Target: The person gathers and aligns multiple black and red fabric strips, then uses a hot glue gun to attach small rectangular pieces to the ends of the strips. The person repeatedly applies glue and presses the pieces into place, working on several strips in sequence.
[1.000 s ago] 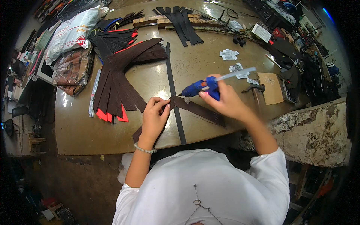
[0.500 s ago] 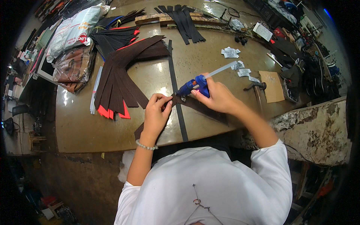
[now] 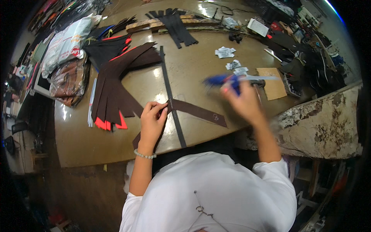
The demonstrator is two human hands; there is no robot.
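My left hand (image 3: 154, 120) pinches a dark brown strip (image 3: 199, 113) at its middle bend, where it meets a narrow black strap (image 3: 176, 125) lying across the table. One arm of the brown strip stretches right, with a pale mark near its end; the other runs down under my left wrist. Off to the right, my right hand (image 3: 244, 101) is closed around a blue glue gun (image 3: 224, 80), smeared by motion, with a long whitish glue stick (image 3: 261, 77) out of its back. The gun is apart from the strip.
Left of the strap lies a fanned stack of brown strips (image 3: 110, 83) with red pieces beneath. Black strips (image 3: 176, 29) rest over wooden boards at the back. White labels (image 3: 225, 52), a cardboard piece (image 3: 272, 83) and a hammer (image 3: 258, 83) lie to the right. Wrapped packages (image 3: 67, 46) stand far left.
My right hand has swung the glue gun away from the strap to the right. My left hand keeps its pinch on the brown strip. The whole view has shifted slightly.
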